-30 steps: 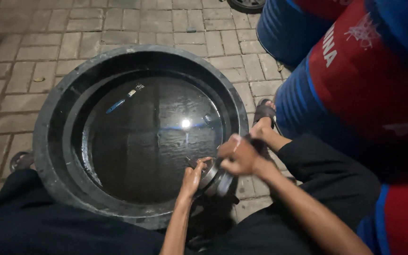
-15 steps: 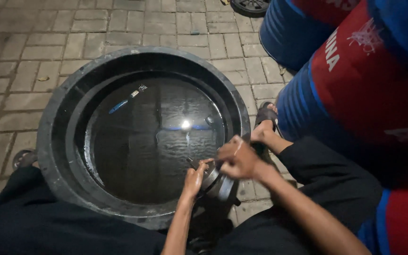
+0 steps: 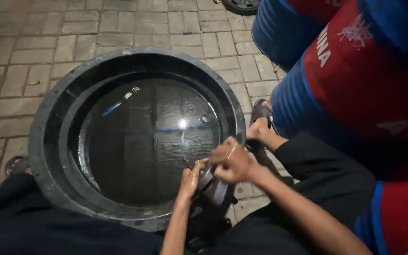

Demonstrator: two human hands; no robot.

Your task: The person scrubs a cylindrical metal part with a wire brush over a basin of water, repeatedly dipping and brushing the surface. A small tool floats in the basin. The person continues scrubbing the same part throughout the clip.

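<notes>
At the basin's [image 3: 48, 156] near right rim, both hands grasp a round metal part [image 3: 212, 185]: left hand [image 3: 191, 177] on its left edge, right hand [image 3: 231, 162] clenched over its top.

I see both hands at the near rim of the black tub [image 3: 43, 141]. My left hand [image 3: 191, 179] grips a round metal part [image 3: 213, 186] from the water side; my right hand [image 3: 232, 163] closes over its top. A blue-handled brush [image 3: 114, 106] lies in the water, well apart.
</notes>
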